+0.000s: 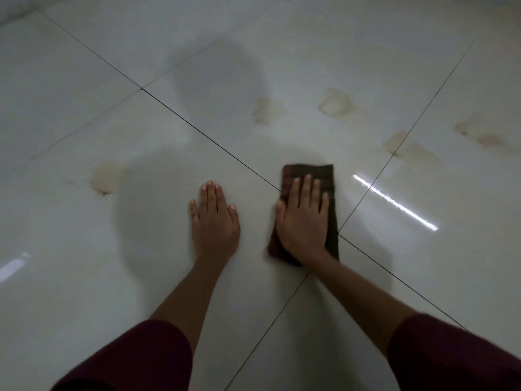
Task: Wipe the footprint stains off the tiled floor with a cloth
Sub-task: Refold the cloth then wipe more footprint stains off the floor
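My dark red sleeves (135, 359) come in from the near edge, both forearms bare below them. My left hand (214, 218) lies flat on the glossy tiled floor (84, 277), fingers straight and close together, holding nothing. Just to its right, my right hand (304, 218) presses flat on the dark brown folded cloth (324, 174), fingers straight and slightly spread; the cloth sticks out past my fingertips and along the outer side of my palm. It lies over the spot where dark grout lines (197, 131) cross.

To the left of my left hand, a little beyond it, sits a tan footprint stain (103, 176). Beyond my right hand are two more stains (266, 110) side by side, and further to its right another pair (408, 148) straddles a grout line. A bright streak of reflected light (394, 201) lies just right of the cloth.
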